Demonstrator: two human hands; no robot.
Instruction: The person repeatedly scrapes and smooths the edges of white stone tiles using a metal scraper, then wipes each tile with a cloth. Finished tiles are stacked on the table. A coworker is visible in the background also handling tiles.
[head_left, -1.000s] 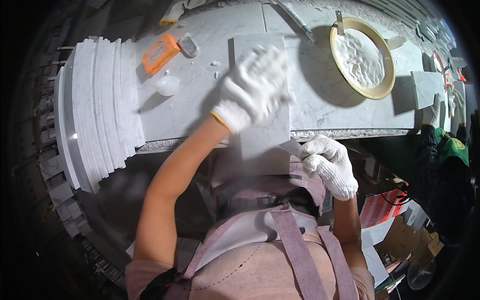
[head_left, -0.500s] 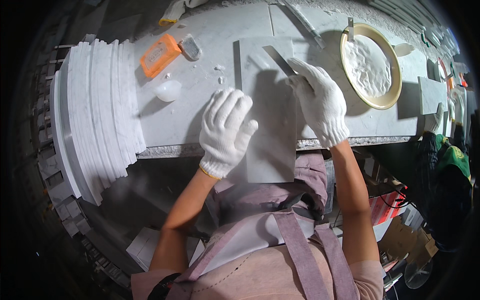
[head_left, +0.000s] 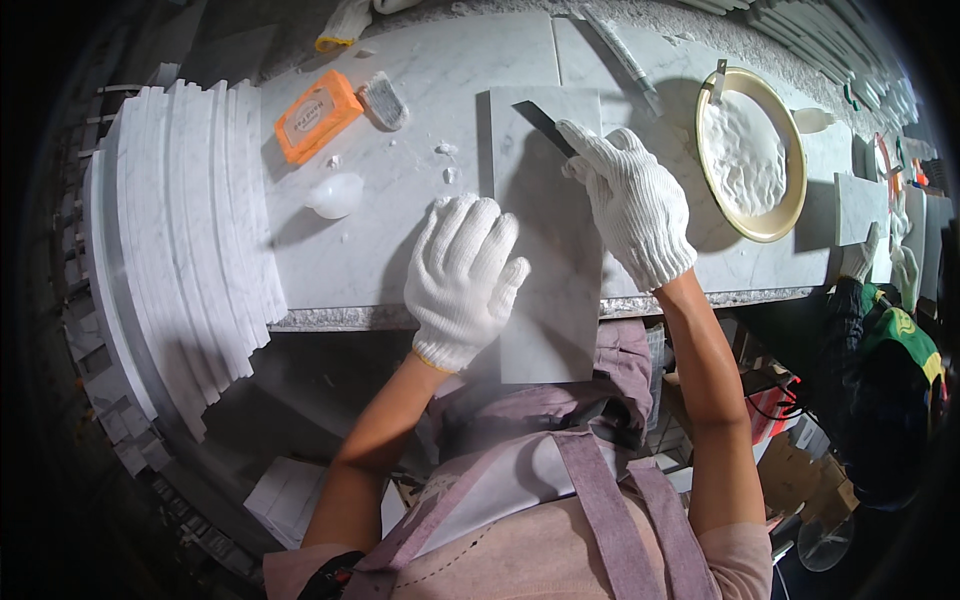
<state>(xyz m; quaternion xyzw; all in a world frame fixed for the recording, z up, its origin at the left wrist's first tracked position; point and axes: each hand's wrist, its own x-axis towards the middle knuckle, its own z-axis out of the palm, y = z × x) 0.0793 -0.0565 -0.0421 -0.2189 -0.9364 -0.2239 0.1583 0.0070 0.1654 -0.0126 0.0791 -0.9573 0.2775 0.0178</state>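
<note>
Currently, a long pale stone slab [head_left: 550, 270] is laid flat across the surface [head_left: 375, 262], its near end carried past the chipped front edge toward the wearer's lap. Over its far part a dark flat blade [head_left: 540, 124] is held aslant by the right hand [head_left: 638, 195], gloved in white knit, its near end pinched between thumb and fingers. Whether the blade is in contact with the slab cannot be told. The left hand [head_left: 463, 265], likewise gloved, is held palm down with fingers slightly parted at the slab's left edge; nothing is gripped, and contact is uncertain.

Progress: the slab's face is seen smooth, with no heap of paste upon it. Work on this piece is judged to be under way; what is finished and what is left cannot be read from the face, part of which is shadowed.

Containers: in a cream basin [head_left: 769, 230], to the right, a good quantity of white paste or powder [head_left: 745, 160] is held, its top rippled; a metal strip [head_left: 719, 80] is stood at the rim. An orange packet [head_left: 318, 115] is set to the left; its contents are not shown. Beside it are found a grey block [head_left: 385, 102], a translucent bulb-shaped piece [head_left: 335, 195] and white crumbs [head_left: 447, 149]. Farther left, many slabs [head_left: 180, 240] are stacked on edge.
</note>
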